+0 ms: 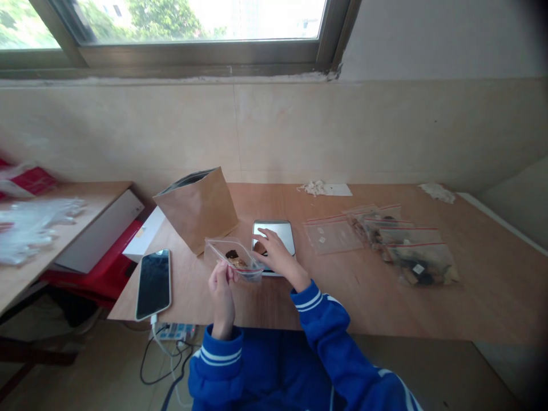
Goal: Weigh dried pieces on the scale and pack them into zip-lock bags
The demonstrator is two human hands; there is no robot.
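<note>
My left hand (222,291) pinches the near side of a clear zip bag (252,275), whose mouth gapes open. Dark and light brown dried pieces (236,260) lie inside; I cannot tell their kind. My right hand (276,252) is over a small silver scale (283,231), fingers spread. A round brown piece (259,248) shows on the scale between its thumb and fingers; whether they touch it is unclear. The hand partly hides the scale, and the bag overlaps its left edge.
A brown paper pouch (199,211) stands open at the back left. A phone (154,285) with a charging cable lies by the left edge. To the right are a flat zip bag (334,235) and several filled zip bags (422,260). White scraps (314,187) lie near the wall.
</note>
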